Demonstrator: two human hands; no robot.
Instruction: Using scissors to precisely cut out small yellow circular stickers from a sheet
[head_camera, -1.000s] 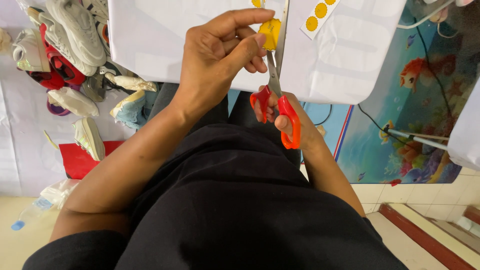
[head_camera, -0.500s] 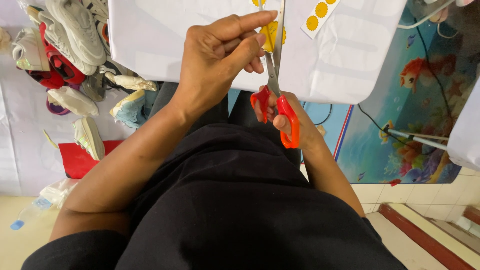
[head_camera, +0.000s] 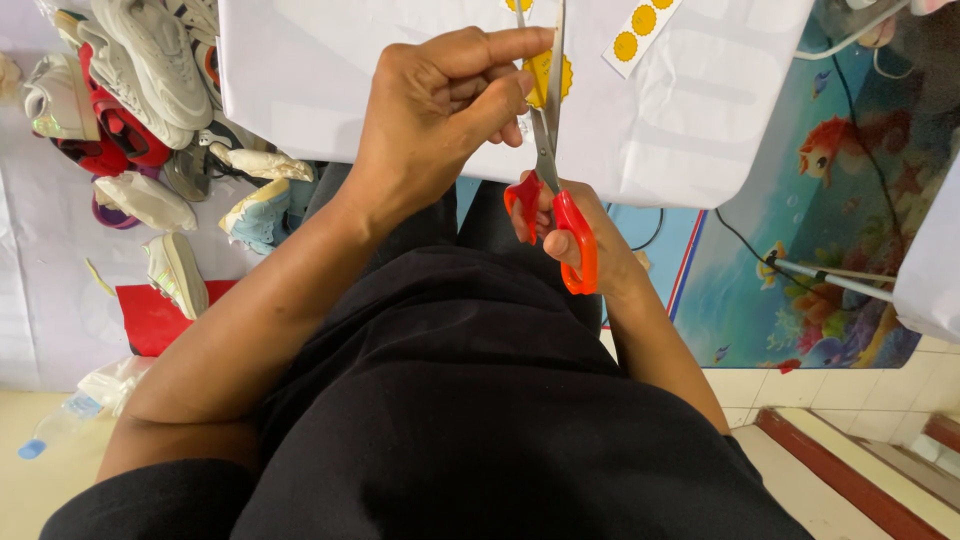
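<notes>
My left hand (head_camera: 440, 105) pinches a small yellow round paper piece with a scalloped edge (head_camera: 543, 76) between thumb and fingers, over a white sheet (head_camera: 320, 70). My right hand (head_camera: 590, 255) grips red-handled scissors (head_camera: 560, 215) from below, fingers through the loops. The steel blades point up and away, and they meet the yellow piece right beside my left fingertips. Most of my right hand is hidden behind the handles.
A white strip with yellow dots (head_camera: 640, 30) lies on the sheet to the right. Several shoes (head_camera: 140, 60) are piled on the floor at left, near a red mat (head_camera: 150, 315). A blue mat with fish pictures (head_camera: 820, 220) and cables lie at right.
The scissor blades have closed a little and shifted slightly along the yellow piece. My left hand keeps its pinch in nearly the same place.
</notes>
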